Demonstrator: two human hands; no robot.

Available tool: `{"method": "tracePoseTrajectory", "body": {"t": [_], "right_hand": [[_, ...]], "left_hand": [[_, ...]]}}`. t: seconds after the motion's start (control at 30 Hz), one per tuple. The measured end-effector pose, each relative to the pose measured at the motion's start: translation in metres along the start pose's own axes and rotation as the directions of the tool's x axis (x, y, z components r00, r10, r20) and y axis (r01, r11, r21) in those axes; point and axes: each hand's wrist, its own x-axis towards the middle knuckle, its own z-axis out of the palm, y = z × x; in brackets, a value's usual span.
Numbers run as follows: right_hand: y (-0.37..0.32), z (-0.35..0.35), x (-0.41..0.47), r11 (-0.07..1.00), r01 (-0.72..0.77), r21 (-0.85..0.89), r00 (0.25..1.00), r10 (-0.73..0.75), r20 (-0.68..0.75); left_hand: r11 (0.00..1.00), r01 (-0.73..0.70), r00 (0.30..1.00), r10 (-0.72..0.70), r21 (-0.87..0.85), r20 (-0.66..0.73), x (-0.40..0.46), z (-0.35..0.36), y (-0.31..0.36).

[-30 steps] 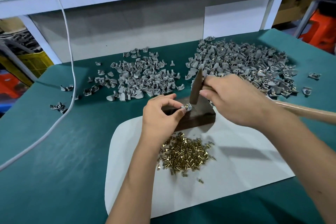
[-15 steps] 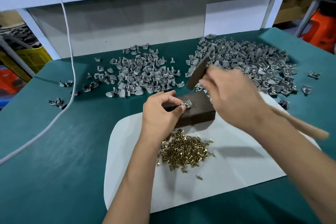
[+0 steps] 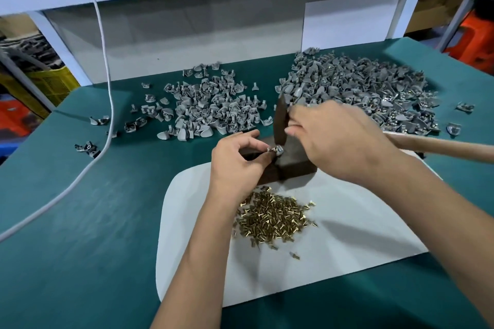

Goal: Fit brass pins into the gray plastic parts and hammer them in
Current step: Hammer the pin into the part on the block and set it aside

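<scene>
1. Right now the left hand (image 3: 238, 160) is pinching one small gray part (image 3: 276, 150) between thumb and fingertips, and is holding it down on top of the dark block (image 3: 294, 161).
2. The right hand (image 3: 339, 141) is clenching its grip round the hammer (image 3: 280, 123). The wooden handle is sticking out to the right, past the wrist.
3. The dark hammer head is standing tall, with its long side running up and down. Its bottom end is sitting just above the gray part, maybe touching it; I cannot tell which.
4. So the gray part is lying just left of and below the right hand, right under the hammer head. The next hit has to go straight down onto it, I think, and the left fingertips are very close to that spot.
5. Half a second ago the hammer head was up in the air and leaning over. Now it is down low and standing straight. The left hand is staying in the same place.
6. The brass pins (image 3: 275, 218) are lying in a heap on the white mat (image 3: 361, 235), near the left wrist.
7. Two piles of gray parts (image 3: 355, 88) are sitting further back on the green tabletop (image 3: 80, 222).
</scene>
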Motion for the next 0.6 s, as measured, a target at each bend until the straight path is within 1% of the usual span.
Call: {"method": "tracePoseTrajectory", "body": {"t": [0.03, 0.07, 0.1, 0.13, 0.17, 0.2, 0.23, 0.27, 0.3, 0.33, 0.37, 0.4, 0.47, 0.5, 0.53, 0.57, 0.6], "right_hand": [[0.001, 0.0, 0.0, 0.999, 0.016, 0.039, 0.994, -0.012, -0.11], [-0.002, 0.001, -0.001, 0.996, 0.014, 0.085, 0.987, 0.0, -0.162], [-0.006, 0.004, -0.002, 0.996, 0.017, 0.088, 0.99, -0.004, -0.142], [-0.01, 0.008, -0.003, 0.999, 0.008, 0.053, 0.999, -0.005, -0.047], [-0.01, 0.012, -0.005, 0.999, -0.028, 0.045, 0.998, 0.025, 0.062], [-0.008, 0.011, -0.006, 0.997, -0.059, 0.046, 0.99, 0.052, 0.135], [-0.005, 0.008, -0.003, 0.997, -0.067, 0.047, 0.989, 0.06, 0.138], [-0.001, 0.004, -0.001, 0.998, -0.055, 0.042, 0.994, 0.05, 0.099], [0.002, 0.003, -0.002, 0.999, -0.029, 0.039, 1.0, 0.029, 0.005], [0.002, 0.003, -0.003, 0.997, -0.025, 0.075, 0.996, 0.031, -0.085], [-0.002, 0.004, -0.005, 0.993, -0.02, 0.119, 0.992, 0.035, -0.122], [-0.005, 0.007, -0.006, 0.992, -0.015, 0.124, 0.996, 0.026, -0.09], [-0.009, 0.012, -0.006, 0.997, -0.057, 0.055, 0.993, 0.05, 0.111], [-0.007, 0.009, -0.005, 0.997, -0.066, 0.032, 0.986, 0.06, 0.156], [-0.005, 0.004, -0.002, 0.999, -0.053, 0.012, 0.988, 0.051, 0.145], [-0.002, -0.002, 0.001, 1.0, -0.027, -0.009, 0.995, 0.028, 0.094], [-0.001, -0.003, 0.0, 1.0, -0.009, 0.003, 1.0, 0.009, -0.016]], "left_hand": [[1.0, -0.005, 1.0, 0.005, 0.004, 0.002, 0.001, 0.0, 0.0], [1.0, -0.009, 1.0, 0.009, 0.007, -0.004, 0.001, 0.0, -0.001], [1.0, -0.01, 1.0, 0.01, 0.008, -0.008, 0.002, 0.0, -0.002], [1.0, -0.009, 1.0, 0.009, 0.01, -0.008, 0.002, 0.001, -0.002], [1.0, -0.007, 1.0, 0.007, 0.01, -0.006, 0.002, 0.001, -0.002], [1.0, -0.007, 1.0, 0.007, 0.007, -0.004, 0.001, 0.001, -0.001], [1.0, -0.009, 1.0, 0.009, 0.003, -0.011, 0.0, 0.001, -0.001], [1.0, -0.012, 1.0, 0.012, 0.004, -0.014, 0.0, 0.0, -0.001], [1.0, -0.017, 1.0, 0.017, 0.01, -0.012, 0.0, -0.001, -0.001], [1.0, -0.022, 1.0, 0.022, 0.015, -0.01, 0.001, -0.001, -0.001], [1.0, -0.023, 1.0, 0.023, 0.015, -0.011, 0.002, -0.001, -0.002], [1.0, -0.023, 1.0, 0.023, 0.009, -0.013, 0.002, 0.0, -0.002], [1.0, -0.021, 1.0, 0.021, 0.004, -0.013, 0.002, 0.0, -0.001], [1.0, -0.019, 1.0, 0.019, 0.007, -0.01, 0.001, 0.0, 0.0], [1.0, -0.016, 1.0, 0.016, 0.009, -0.012, 0.0, 0.001, 0.0], [1.0, -0.012, 1.0, 0.012, 0.008, -0.01, 0.0, 0.0, 0.001], [1.0, -0.007, 1.0, 0.007, 0.003, -0.006, 0.0, 0.0, 0.0]]}}
